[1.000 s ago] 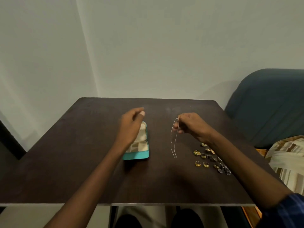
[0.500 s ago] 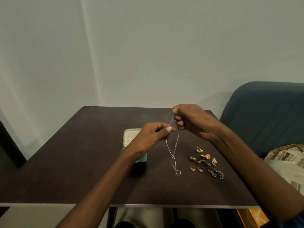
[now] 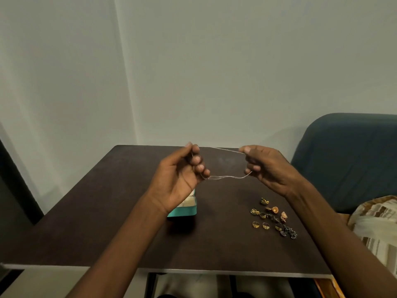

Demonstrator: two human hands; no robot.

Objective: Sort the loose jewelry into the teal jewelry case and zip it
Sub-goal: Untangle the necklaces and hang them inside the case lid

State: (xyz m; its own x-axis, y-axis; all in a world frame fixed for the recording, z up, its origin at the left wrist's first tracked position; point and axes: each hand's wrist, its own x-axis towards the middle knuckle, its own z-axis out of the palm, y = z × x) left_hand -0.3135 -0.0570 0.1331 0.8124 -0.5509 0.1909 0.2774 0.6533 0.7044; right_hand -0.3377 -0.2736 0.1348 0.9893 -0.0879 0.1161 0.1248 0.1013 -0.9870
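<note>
Plain pale walls fill the top half of the frame, with a dark wood desk [image 3: 90,222] below and a blue sofa [image 3: 348,155] at the right edge, some striped fabric [image 3: 378,224] tucked lower right.

Only the head view to go on. Dead centre, both hands are up off the desk with a thin silver chain [image 3: 225,177] strung between them. The left hand [image 3: 182,179] has its fingers curled in, pinching one end of the loop; the right hand [image 3: 268,166] pinches the other end, so the chain runs as two strands, one high and taut, one lower and sagging a bit. The teal jewelry case [image 3: 184,210] sits on the desk right under the left wrist, mostly hidden, open with a pale lining showing. The loose rings and earrings [image 3: 272,218] are clustered lower right of centre, well apart from the case.

My take on the step: they're straightening the chain before it goes in. I'd keep light tension so it doesn't kink, fold it in half again, then lower it coiled into one compartment rather than dropping it. Can't tell which compartments are free from here. Biggest risk is knots.
</note>
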